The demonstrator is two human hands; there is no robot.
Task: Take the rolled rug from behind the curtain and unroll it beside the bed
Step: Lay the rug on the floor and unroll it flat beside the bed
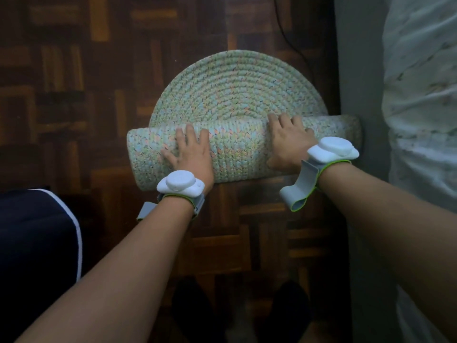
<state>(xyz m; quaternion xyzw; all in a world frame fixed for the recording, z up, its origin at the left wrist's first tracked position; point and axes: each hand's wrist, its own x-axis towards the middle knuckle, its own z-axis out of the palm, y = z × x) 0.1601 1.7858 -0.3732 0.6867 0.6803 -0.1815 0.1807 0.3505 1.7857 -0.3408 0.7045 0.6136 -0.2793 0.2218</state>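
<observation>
A braided pale-green round rug (pixel 237 95) lies on the dark parquet floor, half unrolled. Its far half is flat; the near half is still a thick roll (pixel 237 149) lying crosswise. My left hand (pixel 190 154) rests flat on top of the roll's left part, fingers spread. My right hand (pixel 288 144) presses on the roll's right part, fingers over its far edge. Both wrists carry white trackers on grey straps. The roll's right end touches the bed's grey side (pixel 358 95).
The bed with a pale patterned sheet (pixel 420 95) fills the right edge. A dark cable (pixel 286 33) runs across the floor beyond the rug. A dark navy fabric with a white stripe (pixel 37 243) sits at lower left. Parquet floor (pixel 74 70) extends left.
</observation>
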